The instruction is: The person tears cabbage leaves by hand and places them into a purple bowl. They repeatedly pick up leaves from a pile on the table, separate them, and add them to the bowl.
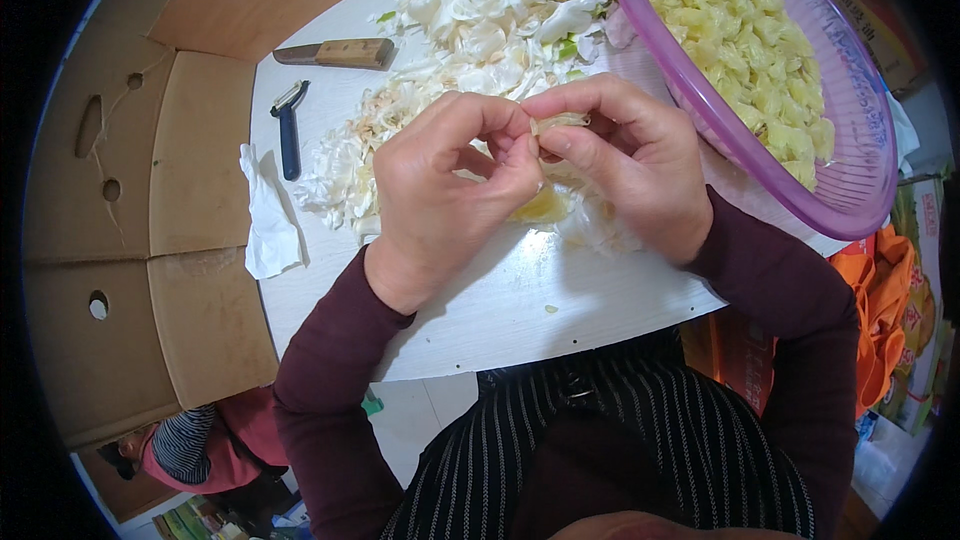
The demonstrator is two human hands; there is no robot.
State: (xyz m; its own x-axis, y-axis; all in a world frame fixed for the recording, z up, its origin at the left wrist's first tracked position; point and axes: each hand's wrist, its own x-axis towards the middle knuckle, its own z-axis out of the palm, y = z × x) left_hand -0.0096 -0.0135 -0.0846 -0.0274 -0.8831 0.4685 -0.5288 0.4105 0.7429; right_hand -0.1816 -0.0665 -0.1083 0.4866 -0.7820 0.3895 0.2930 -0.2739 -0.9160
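Both hands meet above the white table point(525, 292), pinching a small pale piece of citrus segment, apparently pomelo point(564, 121), between thumbs and forefingers. My left hand point(442, 172) grips its left end, where thin membrane shows. On the other end are the thumb and forefinger of my right hand point(637, 154). Beneath the hands lies a yellow peeled segment point(544, 208), partly covered by them, with loose translucent membrane point(592, 221) beside it. Beyond my fingers spreads a heap of white peel and membrane point(487, 22) with bits of green rind.
A purple plastic basket point(855, 202) of peeled yellow segments point(739, 45) stands at right. At left lie a wooden-handled knife point(352, 52), a black-handled peeler point(289, 135) and crumpled white tissue point(270, 221). Cardboard point(202, 165) borders the table; another person point(217, 450) is beyond, lower left.
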